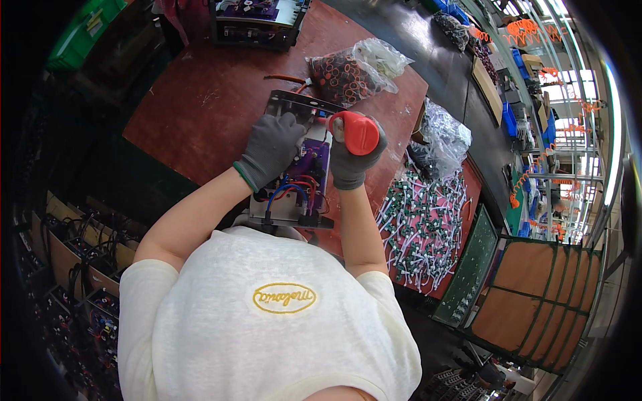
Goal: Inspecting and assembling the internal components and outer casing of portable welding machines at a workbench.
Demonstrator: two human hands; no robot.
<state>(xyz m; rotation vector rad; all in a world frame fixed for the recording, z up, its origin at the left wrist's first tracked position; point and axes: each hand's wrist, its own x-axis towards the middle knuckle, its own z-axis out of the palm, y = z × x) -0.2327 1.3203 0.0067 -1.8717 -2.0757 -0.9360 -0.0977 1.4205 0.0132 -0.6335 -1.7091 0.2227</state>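
Observation:
On the red tabletop in front of me lies an open metal chassis (287, 212) with a purple circuit board (311, 159) and red and blue wires inside. My right hand (354, 157), in a grey glove, is wrapped around a red hand tool (361, 135) with a rounded body. The tool's narrow end points left, toward the chassis's far panel (294, 101); its exact kind is unclear. My left hand (273, 144), gloved too, rests over the chassis's left side. Its fingers are curled near the tool's tip, and whatever they pinch is hidden.
Beyond the chassis lies a clear bag (344, 75) of dark parts with orange rings. Small green boards with white leads (424, 224) are heaped at right, below another plastic bag (441, 140). Another chassis (257, 30) stands at the far edge. Boxes of units (80, 247) sit at lower left.

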